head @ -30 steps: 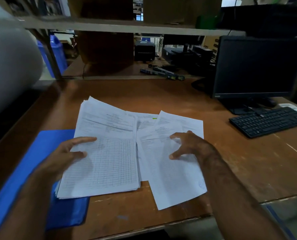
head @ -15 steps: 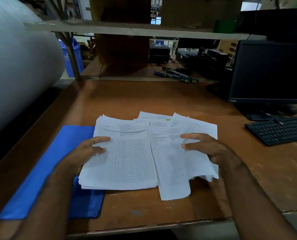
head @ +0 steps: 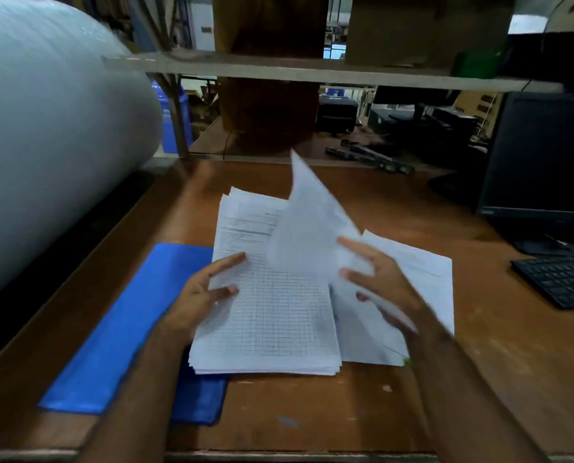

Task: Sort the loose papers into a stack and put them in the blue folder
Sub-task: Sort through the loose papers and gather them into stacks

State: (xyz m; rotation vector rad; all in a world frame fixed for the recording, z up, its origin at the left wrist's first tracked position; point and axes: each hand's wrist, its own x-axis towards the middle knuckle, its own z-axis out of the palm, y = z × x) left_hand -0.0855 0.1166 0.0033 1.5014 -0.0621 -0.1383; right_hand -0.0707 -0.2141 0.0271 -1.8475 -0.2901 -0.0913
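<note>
Crowding the brown wooden bench [head: 379,406] on the far right are a black flat computer monitor [head: 543,155] and, in front of it, a black keyboard [head: 559,279]; a large pale grey roll [head: 51,138] fills the left side, and a grey shelf board [head: 312,73] runs across above. None of these lies between the hands and the papers. The flat blue plastic folder [head: 128,329] lies closed on the bench at the left, its right edge tucked under the thick stack of white printed sheets [head: 269,315] with a grid table on top. The left hand [head: 198,295] rests on the stack's left edge, thumb on the top page and fingers spread. The right hand [head: 382,282] pinches a single white sheet [head: 312,235] between thumb and fingers, the sheet lifted and curling upward over the stack, blurred. Just right of the stack, a few loose white sheets [head: 422,282] lie fanned on the bench, partly under the right wrist.
</note>
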